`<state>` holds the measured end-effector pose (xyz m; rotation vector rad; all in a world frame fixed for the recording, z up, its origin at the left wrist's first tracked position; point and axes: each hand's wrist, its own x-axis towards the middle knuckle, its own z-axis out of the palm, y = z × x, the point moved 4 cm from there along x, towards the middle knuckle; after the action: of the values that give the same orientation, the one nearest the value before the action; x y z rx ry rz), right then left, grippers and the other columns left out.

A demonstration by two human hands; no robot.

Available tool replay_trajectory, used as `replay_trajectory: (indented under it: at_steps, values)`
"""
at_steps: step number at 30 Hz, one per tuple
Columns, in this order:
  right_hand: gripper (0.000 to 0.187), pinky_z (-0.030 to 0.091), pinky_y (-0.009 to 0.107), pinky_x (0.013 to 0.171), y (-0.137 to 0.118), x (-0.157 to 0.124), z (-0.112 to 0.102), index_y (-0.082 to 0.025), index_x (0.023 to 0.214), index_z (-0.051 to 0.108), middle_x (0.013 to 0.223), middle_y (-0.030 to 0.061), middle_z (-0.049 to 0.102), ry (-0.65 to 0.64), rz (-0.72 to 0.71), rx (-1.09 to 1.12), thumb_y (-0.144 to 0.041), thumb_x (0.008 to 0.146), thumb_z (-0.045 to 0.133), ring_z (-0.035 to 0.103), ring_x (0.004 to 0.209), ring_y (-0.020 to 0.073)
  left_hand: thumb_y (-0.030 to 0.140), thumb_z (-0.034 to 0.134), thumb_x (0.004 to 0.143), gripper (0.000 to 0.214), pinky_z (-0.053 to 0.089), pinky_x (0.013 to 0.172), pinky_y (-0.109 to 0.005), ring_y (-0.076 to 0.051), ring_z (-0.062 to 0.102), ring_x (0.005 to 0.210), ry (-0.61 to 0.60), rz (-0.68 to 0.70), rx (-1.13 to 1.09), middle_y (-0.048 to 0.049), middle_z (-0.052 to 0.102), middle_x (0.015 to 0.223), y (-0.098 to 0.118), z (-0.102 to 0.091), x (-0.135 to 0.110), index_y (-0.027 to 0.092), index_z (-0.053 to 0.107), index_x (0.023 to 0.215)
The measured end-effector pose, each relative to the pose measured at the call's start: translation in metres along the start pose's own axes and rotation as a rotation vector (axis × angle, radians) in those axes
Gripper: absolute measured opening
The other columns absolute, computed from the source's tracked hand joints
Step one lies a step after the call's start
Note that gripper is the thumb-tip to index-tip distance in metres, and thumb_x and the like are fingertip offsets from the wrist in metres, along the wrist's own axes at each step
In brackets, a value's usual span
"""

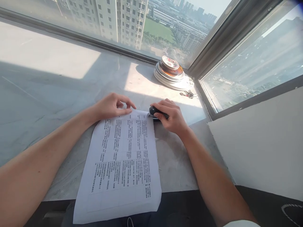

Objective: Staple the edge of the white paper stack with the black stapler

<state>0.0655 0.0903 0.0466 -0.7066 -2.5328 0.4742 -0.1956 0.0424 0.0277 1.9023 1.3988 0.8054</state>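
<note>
A stack of printed paper sheets (pixel 123 157) lies on the marble sill, its lower end hanging over the near edge. My left hand (pixel 113 105) is at the far left of the paper's top edge, thumb and bent fingers holding the paper there. A black stapler (pixel 155 111) is gripped in my right hand (pixel 174 115), fingers wrapped over its top. The stapler's metal front end sits over the paper's far right corner. Most of the stapler's body is hidden by my right hand.
Stacked plates and saucers (pixel 169 74) stand in the window corner, with a small bunch of keys (pixel 189 94) in front. The marble sill (pixel 59 85) stretches to the left. Window frames (pixel 227 28) and a white wall panel (pixel 258 142) bound the far side and right.
</note>
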Motion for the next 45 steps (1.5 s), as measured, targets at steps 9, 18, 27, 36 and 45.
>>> replay_trajectory:
  at_steps: [9,18,27,36,45]
  values:
    - [0.023,0.046,0.045,0.092,-0.004,-0.001,0.001,-0.03,0.122,0.073,0.106,0.0055,0.071,0.03,-0.063,0.004,-0.031,0.107,0.055,0.058,0.096,0.026,0.038,0.076,0.09,0.025,0.05,0.068,-0.033,-0.011,0.05,0.061,-0.003,0.017,0.005,-0.0059,0.077,0.094,-0.002,-0.002,0.0,0.025,0.087,0.109]
    - [0.024,0.048,0.045,0.091,-0.005,0.0,0.002,-0.03,0.123,0.073,0.103,0.0058,0.071,0.055,-0.068,0.008,-0.03,0.107,0.055,0.059,0.097,0.0265,0.032,0.077,0.089,0.021,0.053,0.073,-0.032,-0.013,0.059,0.068,0.009,0.038,-0.029,-0.0053,0.076,0.086,0.005,-0.002,0.0,0.023,0.088,0.105]
    - [0.025,0.048,0.045,0.092,-0.005,0.001,0.003,-0.03,0.123,0.073,0.104,0.0054,0.071,0.057,-0.054,0.017,-0.027,0.105,0.056,0.059,0.097,0.0264,0.032,0.076,0.088,0.021,0.051,0.069,-0.031,-0.012,0.056,0.066,0.011,0.042,-0.021,-0.0051,0.076,0.088,0.005,-0.002,0.001,0.023,0.088,0.104]
    - [0.024,0.047,0.046,0.091,0.005,0.0,-0.002,-0.031,0.12,0.074,0.104,0.005,0.071,0.081,0.009,-0.022,-0.029,0.104,0.056,0.058,0.097,0.0266,0.037,0.077,0.089,0.023,0.042,0.058,-0.031,-0.01,0.044,0.055,0.007,0.021,-0.012,-0.0061,0.075,0.088,0.001,-0.002,0.0,0.024,0.087,0.105]
    - [0.023,0.048,0.045,0.091,0.006,-0.001,-0.007,-0.03,0.118,0.075,0.104,0.0045,0.073,0.092,-0.007,0.045,-0.03,0.104,0.057,0.06,0.098,0.0261,0.036,0.077,0.088,0.022,0.042,0.058,-0.031,-0.01,0.044,0.055,0.008,-0.005,-0.013,-0.0054,0.073,0.086,0.0,-0.003,0.0,0.023,0.087,0.104]
